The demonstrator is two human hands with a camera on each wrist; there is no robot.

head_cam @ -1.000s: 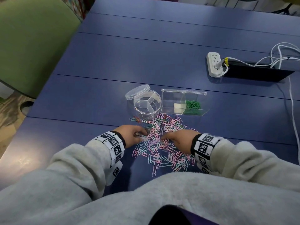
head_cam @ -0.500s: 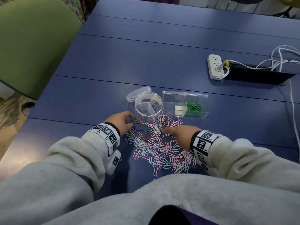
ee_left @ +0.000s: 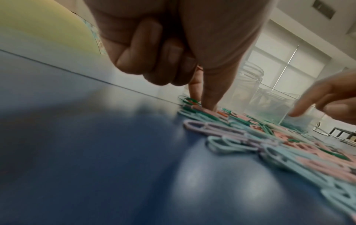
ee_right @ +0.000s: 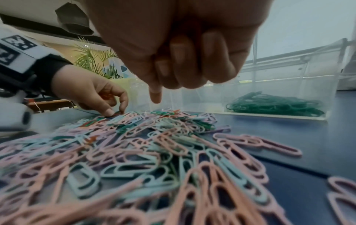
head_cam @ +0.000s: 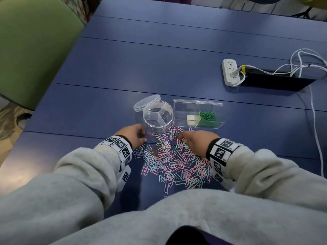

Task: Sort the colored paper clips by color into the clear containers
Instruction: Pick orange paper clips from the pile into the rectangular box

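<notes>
Two hands at pile | left hand pinched green clip at 10 o'clock | right hand curled, forefinger out, empty | green box at 1 o'clock for short drops.

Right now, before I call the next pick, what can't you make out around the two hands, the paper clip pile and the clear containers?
- Left hand: whether its fingertips pinch a clip; head view too small, left wrist view blurred.
- Right hand: its curled fingers hide the palm.
- Round clear divided tub: clips inside, if any, lost in glare.
- Clear rectangular box: left compartment's contents unclear.
- Pile of pastel paper clips: the right hand and wristband cover part of it.
</notes>
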